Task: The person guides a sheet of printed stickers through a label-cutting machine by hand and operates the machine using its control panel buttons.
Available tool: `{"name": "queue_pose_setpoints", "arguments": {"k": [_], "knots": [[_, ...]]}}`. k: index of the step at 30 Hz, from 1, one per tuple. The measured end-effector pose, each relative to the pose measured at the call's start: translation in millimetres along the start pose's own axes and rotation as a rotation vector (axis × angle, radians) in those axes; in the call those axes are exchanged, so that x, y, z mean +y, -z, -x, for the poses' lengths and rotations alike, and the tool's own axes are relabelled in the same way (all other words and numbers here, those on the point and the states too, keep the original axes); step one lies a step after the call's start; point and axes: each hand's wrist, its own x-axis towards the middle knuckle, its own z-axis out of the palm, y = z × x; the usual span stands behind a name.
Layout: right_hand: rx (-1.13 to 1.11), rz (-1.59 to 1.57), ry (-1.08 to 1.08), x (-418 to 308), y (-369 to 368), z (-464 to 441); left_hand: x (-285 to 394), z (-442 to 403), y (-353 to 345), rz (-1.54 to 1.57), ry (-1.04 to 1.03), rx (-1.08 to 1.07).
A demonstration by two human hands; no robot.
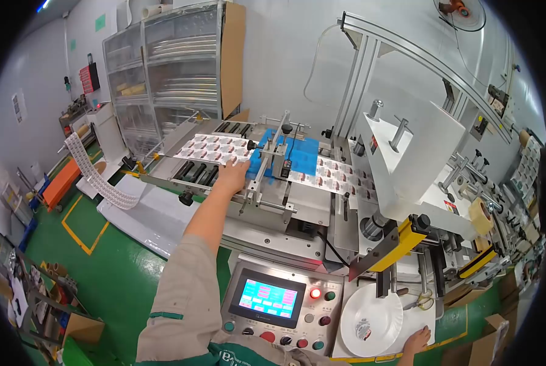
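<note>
My left hand (233, 177) reaches across the machine, fingers stretched out at the near edge of the printed label web (212, 148). It is just left of the blue sheet (301, 156) that lies under the metal crossbar assembly (273, 160). The web comes out again on the right of the blue sheet. Low on the right, my right hand (418, 340) rests with fingers extended on a white surface, beside a round white plate (370, 320). A small printed label (362, 330) lies on that plate. Neither hand appears to grip anything.
A control panel with a lit touchscreen (268, 299) and several buttons stands in front of me. A yellow guard bar (401, 243) juts out at right. Scissors (420, 302) lie behind the plate. Plastic-covered shelves (181, 67) stand behind; printed web (96, 177) hangs at left.
</note>
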Motion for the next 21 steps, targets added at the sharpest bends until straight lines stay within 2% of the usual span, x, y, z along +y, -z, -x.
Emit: {"name": "queue_pose_setpoints", "arguments": {"k": [21], "knots": [[-0.085,0.064,-0.083,-9.4,16.0,0.4,0.0,-0.3,2.5,0.018,0.013,-0.023]]}}
